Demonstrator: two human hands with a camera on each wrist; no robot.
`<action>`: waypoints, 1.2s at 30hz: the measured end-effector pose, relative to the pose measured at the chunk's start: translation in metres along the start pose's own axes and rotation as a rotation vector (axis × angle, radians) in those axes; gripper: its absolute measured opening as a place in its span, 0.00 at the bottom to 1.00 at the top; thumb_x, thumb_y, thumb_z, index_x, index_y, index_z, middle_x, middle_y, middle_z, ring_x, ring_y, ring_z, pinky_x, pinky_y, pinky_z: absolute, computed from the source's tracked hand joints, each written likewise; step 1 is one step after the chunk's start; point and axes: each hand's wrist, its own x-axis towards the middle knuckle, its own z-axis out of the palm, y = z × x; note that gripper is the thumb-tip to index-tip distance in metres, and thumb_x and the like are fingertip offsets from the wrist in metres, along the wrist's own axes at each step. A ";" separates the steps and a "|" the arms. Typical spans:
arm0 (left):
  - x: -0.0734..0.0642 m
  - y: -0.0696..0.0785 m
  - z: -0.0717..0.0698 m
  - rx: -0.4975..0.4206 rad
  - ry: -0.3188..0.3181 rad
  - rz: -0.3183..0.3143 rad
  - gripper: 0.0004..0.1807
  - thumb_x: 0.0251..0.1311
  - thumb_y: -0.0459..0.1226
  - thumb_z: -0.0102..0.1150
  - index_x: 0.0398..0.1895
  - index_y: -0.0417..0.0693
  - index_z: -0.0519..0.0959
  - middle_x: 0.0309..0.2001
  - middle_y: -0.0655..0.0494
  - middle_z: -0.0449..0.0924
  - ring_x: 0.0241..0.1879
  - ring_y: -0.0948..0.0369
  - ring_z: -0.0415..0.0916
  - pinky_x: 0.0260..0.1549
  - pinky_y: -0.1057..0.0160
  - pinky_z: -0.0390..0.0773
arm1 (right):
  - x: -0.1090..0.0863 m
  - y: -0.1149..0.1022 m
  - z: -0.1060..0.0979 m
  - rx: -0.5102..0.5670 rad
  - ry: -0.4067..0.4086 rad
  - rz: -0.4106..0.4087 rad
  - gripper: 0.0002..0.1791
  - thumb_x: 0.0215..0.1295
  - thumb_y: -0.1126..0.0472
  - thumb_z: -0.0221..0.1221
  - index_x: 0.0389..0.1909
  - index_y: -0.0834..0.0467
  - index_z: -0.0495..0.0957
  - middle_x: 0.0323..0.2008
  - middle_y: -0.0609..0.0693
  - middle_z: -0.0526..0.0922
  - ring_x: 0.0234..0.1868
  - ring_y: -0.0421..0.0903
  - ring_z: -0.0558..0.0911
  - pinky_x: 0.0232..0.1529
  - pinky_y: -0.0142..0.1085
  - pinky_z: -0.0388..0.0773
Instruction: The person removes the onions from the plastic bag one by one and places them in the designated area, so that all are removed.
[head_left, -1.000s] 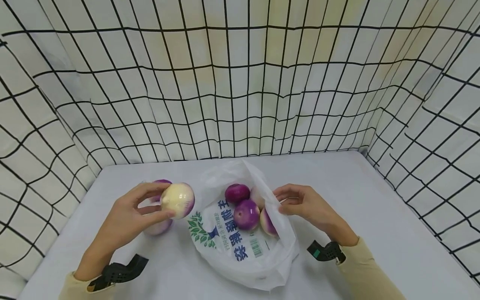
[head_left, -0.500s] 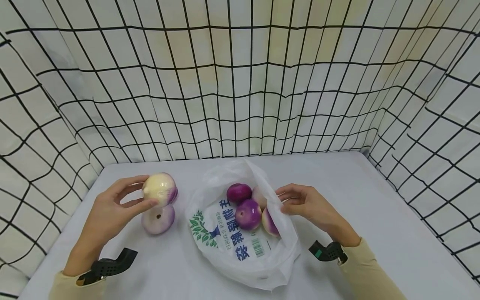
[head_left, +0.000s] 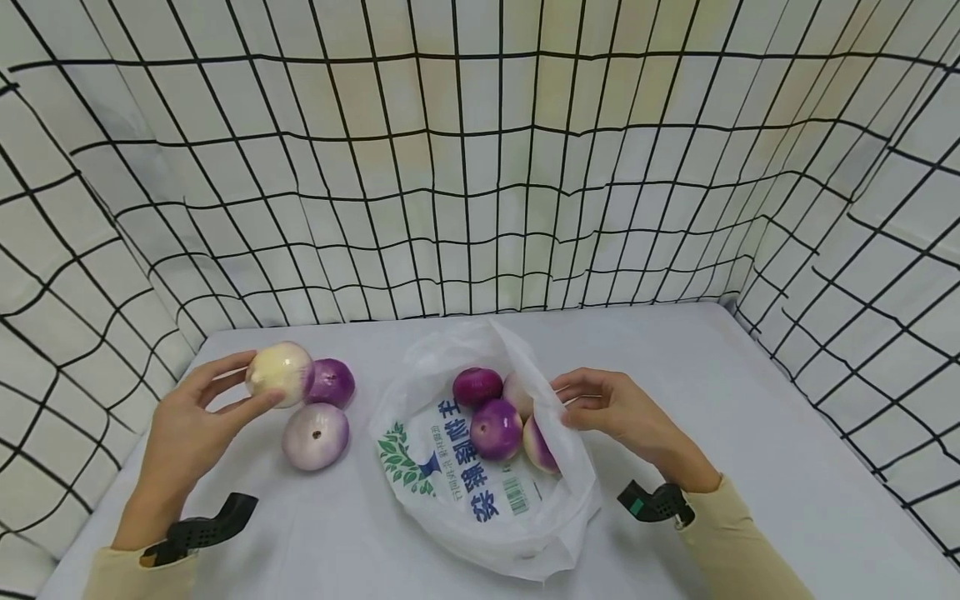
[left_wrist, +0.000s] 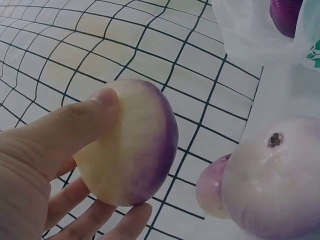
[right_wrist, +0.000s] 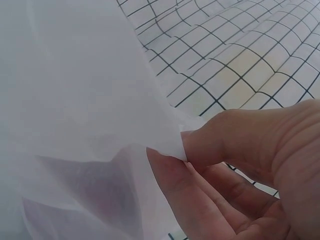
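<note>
A cream-and-purple onion (head_left: 279,373) is being gripped by the left hand (head_left: 186,425), left of the plastic bag (head_left: 480,546) that the right hand (head_left: 626,414) is pinching. The head view is showing onions (head_left: 495,429) inside; the right wrist view, probably only their blur.

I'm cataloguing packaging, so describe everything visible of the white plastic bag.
The white bag looks like thin, slightly translucent plastic, wrinkled, printed with a green-leaved tree, dark blue characters and a green barcode patch. It lies on the table, mouth open, with purple and pale onions inside. The right hand pinches its right edge.
</note>
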 end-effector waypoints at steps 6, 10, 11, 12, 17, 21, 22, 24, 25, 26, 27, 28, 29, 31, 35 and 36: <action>0.004 -0.015 0.000 0.102 0.041 -0.074 0.41 0.58 0.52 0.75 0.73 0.50 0.71 0.72 0.56 0.71 0.62 0.78 0.74 0.38 0.91 0.74 | 0.000 0.000 0.000 0.006 -0.002 0.007 0.24 0.64 0.58 0.69 0.61 0.51 0.79 0.58 0.53 0.85 0.52 0.49 0.88 0.62 0.47 0.84; 0.007 -0.028 0.000 0.171 0.057 -0.117 0.42 0.59 0.55 0.73 0.74 0.50 0.71 0.74 0.51 0.71 0.69 0.60 0.75 0.36 0.91 0.70 | 0.001 0.002 0.000 0.004 -0.008 -0.008 0.24 0.65 0.59 0.69 0.61 0.53 0.79 0.57 0.54 0.85 0.51 0.48 0.88 0.60 0.45 0.85; 0.007 -0.031 -0.001 0.184 0.056 -0.124 0.42 0.59 0.56 0.73 0.74 0.50 0.71 0.75 0.50 0.71 0.70 0.57 0.74 0.35 0.90 0.69 | 0.001 0.002 0.000 0.003 -0.008 -0.011 0.24 0.65 0.59 0.69 0.61 0.53 0.79 0.57 0.54 0.85 0.51 0.48 0.88 0.60 0.44 0.85; 0.008 -0.033 -0.001 0.192 0.056 -0.128 0.42 0.59 0.56 0.73 0.73 0.50 0.71 0.75 0.50 0.71 0.70 0.57 0.74 0.35 0.90 0.69 | 0.001 0.002 -0.001 0.000 -0.010 -0.016 0.24 0.65 0.59 0.69 0.62 0.54 0.79 0.57 0.55 0.85 0.51 0.48 0.88 0.59 0.43 0.85; 0.009 -0.038 -0.001 0.226 0.033 -0.156 0.43 0.60 0.58 0.71 0.75 0.49 0.70 0.77 0.42 0.67 0.72 0.41 0.70 0.36 0.83 0.65 | 0.002 0.003 -0.001 -0.002 -0.014 -0.021 0.24 0.65 0.60 0.69 0.62 0.55 0.78 0.57 0.56 0.85 0.50 0.47 0.88 0.58 0.41 0.86; 0.010 -0.043 -0.001 0.236 0.000 -0.179 0.45 0.61 0.59 0.70 0.76 0.48 0.68 0.77 0.37 0.65 0.71 0.34 0.68 0.38 0.76 0.64 | 0.002 0.003 -0.001 0.006 -0.022 -0.028 0.24 0.65 0.60 0.69 0.62 0.56 0.78 0.57 0.57 0.85 0.50 0.47 0.88 0.58 0.40 0.86; 0.010 -0.045 -0.002 0.239 -0.008 -0.182 0.45 0.61 0.59 0.70 0.76 0.47 0.68 0.76 0.36 0.65 0.71 0.33 0.68 0.39 0.75 0.63 | 0.002 0.002 -0.001 0.007 -0.024 -0.027 0.24 0.65 0.60 0.69 0.62 0.57 0.78 0.57 0.58 0.85 0.50 0.47 0.88 0.58 0.40 0.86; 0.009 -0.048 -0.002 0.238 -0.023 -0.192 0.46 0.61 0.59 0.69 0.76 0.47 0.68 0.76 0.35 0.66 0.70 0.33 0.67 0.39 0.74 0.64 | 0.002 0.003 -0.001 0.011 -0.027 -0.025 0.25 0.65 0.60 0.69 0.62 0.57 0.78 0.57 0.58 0.85 0.50 0.47 0.88 0.58 0.40 0.86; 0.009 -0.050 -0.001 0.239 -0.029 -0.193 0.45 0.61 0.59 0.69 0.76 0.47 0.68 0.75 0.34 0.67 0.70 0.32 0.68 0.39 0.74 0.64 | 0.003 0.003 -0.001 0.008 -0.026 -0.025 0.24 0.65 0.60 0.69 0.62 0.57 0.78 0.57 0.58 0.85 0.50 0.47 0.88 0.58 0.40 0.86; 0.009 -0.051 -0.001 0.239 -0.036 -0.193 0.45 0.61 0.59 0.69 0.76 0.47 0.68 0.74 0.34 0.68 0.70 0.32 0.68 0.40 0.72 0.65 | 0.003 0.003 -0.001 0.002 -0.025 -0.024 0.24 0.65 0.59 0.69 0.62 0.57 0.78 0.57 0.58 0.85 0.50 0.47 0.88 0.58 0.40 0.86; 0.009 -0.053 0.000 0.238 -0.043 -0.194 0.45 0.61 0.59 0.69 0.76 0.47 0.68 0.73 0.33 0.69 0.70 0.32 0.68 0.42 0.69 0.66 | 0.003 0.003 -0.001 -0.004 -0.023 -0.022 0.24 0.65 0.59 0.69 0.62 0.57 0.78 0.57 0.58 0.85 0.50 0.47 0.88 0.58 0.41 0.86; 0.009 -0.054 0.001 0.239 -0.048 -0.193 0.45 0.61 0.59 0.69 0.75 0.47 0.68 0.73 0.33 0.70 0.70 0.32 0.68 0.44 0.66 0.67 | 0.003 0.004 -0.001 -0.007 -0.021 -0.020 0.24 0.65 0.59 0.69 0.62 0.57 0.78 0.57 0.57 0.85 0.50 0.47 0.88 0.58 0.42 0.86; 0.009 -0.055 0.001 0.235 -0.056 -0.196 0.45 0.62 0.59 0.68 0.76 0.47 0.68 0.72 0.32 0.70 0.69 0.31 0.68 0.47 0.61 0.70 | 0.003 0.004 -0.001 -0.011 -0.019 -0.018 0.24 0.65 0.59 0.69 0.62 0.56 0.78 0.57 0.57 0.85 0.50 0.48 0.88 0.59 0.42 0.86; 0.009 -0.058 0.002 0.235 -0.073 -0.195 0.45 0.62 0.59 0.67 0.76 0.46 0.68 0.72 0.30 0.70 0.69 0.30 0.67 0.51 0.49 0.73 | 0.003 0.004 -0.002 -0.017 -0.014 -0.013 0.24 0.66 0.58 0.69 0.62 0.56 0.78 0.58 0.57 0.85 0.50 0.48 0.88 0.59 0.43 0.86; 0.009 -0.061 0.002 0.247 -0.105 -0.210 0.47 0.63 0.61 0.65 0.77 0.43 0.65 0.72 0.27 0.68 0.70 0.28 0.65 0.56 0.34 0.72 | 0.004 0.005 -0.001 -0.013 -0.014 -0.008 0.24 0.65 0.58 0.69 0.62 0.55 0.79 0.58 0.57 0.85 0.51 0.48 0.88 0.60 0.45 0.85; 0.010 -0.062 0.002 0.256 -0.111 -0.211 0.47 0.64 0.61 0.65 0.77 0.43 0.65 0.72 0.27 0.68 0.69 0.28 0.65 0.56 0.33 0.72 | 0.004 0.005 -0.001 -0.013 -0.015 -0.007 0.24 0.65 0.58 0.69 0.62 0.55 0.79 0.58 0.57 0.85 0.51 0.48 0.88 0.60 0.45 0.85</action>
